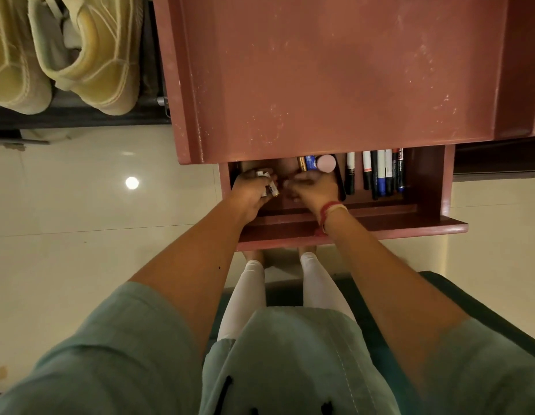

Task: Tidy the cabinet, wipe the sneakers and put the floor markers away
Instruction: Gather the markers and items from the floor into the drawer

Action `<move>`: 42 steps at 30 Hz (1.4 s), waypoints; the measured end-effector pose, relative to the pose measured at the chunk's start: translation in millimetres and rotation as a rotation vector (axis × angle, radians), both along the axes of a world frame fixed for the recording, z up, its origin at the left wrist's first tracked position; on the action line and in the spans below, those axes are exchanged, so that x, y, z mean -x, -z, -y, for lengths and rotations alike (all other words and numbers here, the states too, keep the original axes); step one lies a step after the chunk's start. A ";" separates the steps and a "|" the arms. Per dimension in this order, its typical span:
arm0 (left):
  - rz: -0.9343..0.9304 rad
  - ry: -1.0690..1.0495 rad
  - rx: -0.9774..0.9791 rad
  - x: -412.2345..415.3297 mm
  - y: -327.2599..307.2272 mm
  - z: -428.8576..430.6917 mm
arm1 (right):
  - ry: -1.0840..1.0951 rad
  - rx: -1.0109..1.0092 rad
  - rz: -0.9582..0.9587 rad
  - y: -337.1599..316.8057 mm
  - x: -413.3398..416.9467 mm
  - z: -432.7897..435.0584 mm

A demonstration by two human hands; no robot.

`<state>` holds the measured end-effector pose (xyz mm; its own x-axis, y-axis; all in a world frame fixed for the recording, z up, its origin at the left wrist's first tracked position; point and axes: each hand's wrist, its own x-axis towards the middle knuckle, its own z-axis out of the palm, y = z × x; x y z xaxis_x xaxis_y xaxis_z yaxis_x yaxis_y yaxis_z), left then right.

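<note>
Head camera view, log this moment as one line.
left hand: shut on white batteries | right hand: reaching in open red-brown wooden drawer | markers: stowed right

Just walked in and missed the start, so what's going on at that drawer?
A person is sorting the open drawer of a reddish cabinet. The left hand grips a few small batteries; the right hand reaches in beside it. Markers lie lined up on the right.
</note>
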<state>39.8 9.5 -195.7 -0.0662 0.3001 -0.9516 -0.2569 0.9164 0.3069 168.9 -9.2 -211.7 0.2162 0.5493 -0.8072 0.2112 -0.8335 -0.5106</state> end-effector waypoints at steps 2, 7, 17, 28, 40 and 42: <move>0.013 0.051 -0.035 -0.7 -0.2 0.8 | 0.076 0.054 -0.237 -9.3 7.2 6.5; 0.032 0.134 -0.065 -3.6 -1.7 3.1 | 0.023 0.010 -0.146 -4.8 12.2 7.9; -0.068 0.080 0.048 -5.0 6.2 0.7 | -0.373 -0.056 0.502 17.9 0.3 -11.9; -0.057 0.133 0.006 -0.7 -3.5 1.4 | 0.032 0.019 -0.179 -15.6 15.3 10.6; -0.050 0.039 0.056 1.9 -0.3 -0.3 | -0.449 -0.058 0.475 18.4 9.5 -11.6; -0.044 0.066 0.078 3.3 -1.6 1.8 | -0.482 -0.041 0.518 20.4 11.2 -13.4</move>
